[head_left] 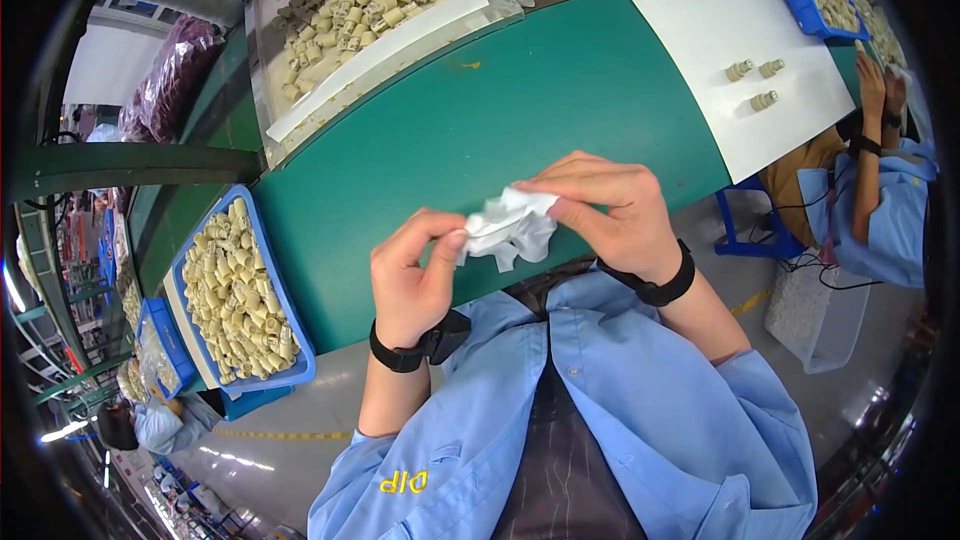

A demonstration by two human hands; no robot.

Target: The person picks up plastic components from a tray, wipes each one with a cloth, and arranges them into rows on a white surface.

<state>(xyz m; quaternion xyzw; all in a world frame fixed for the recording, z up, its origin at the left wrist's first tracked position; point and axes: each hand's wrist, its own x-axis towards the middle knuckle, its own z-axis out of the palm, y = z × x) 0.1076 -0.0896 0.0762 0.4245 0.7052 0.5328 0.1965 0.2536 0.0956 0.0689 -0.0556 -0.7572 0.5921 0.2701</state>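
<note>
A crumpled white tissue, or a thin cloth like it, is stretched between my hands above the near edge of the green table. My left hand pinches its left end between thumb and fingers. At the opposite end, my right hand grips the tissue's upper corner with thumb and fingertips. Loose folds hang down between the two hands. Whether anything small is wrapped inside the folds, I cannot tell.
On the left stands a blue tray heaped with cream cylindrical parts. A clear-walled tray at the back holds cream and brown ones. Three parts rest on a white sheet at right. Beyond it, a co-worker's hands work near another blue tray.
</note>
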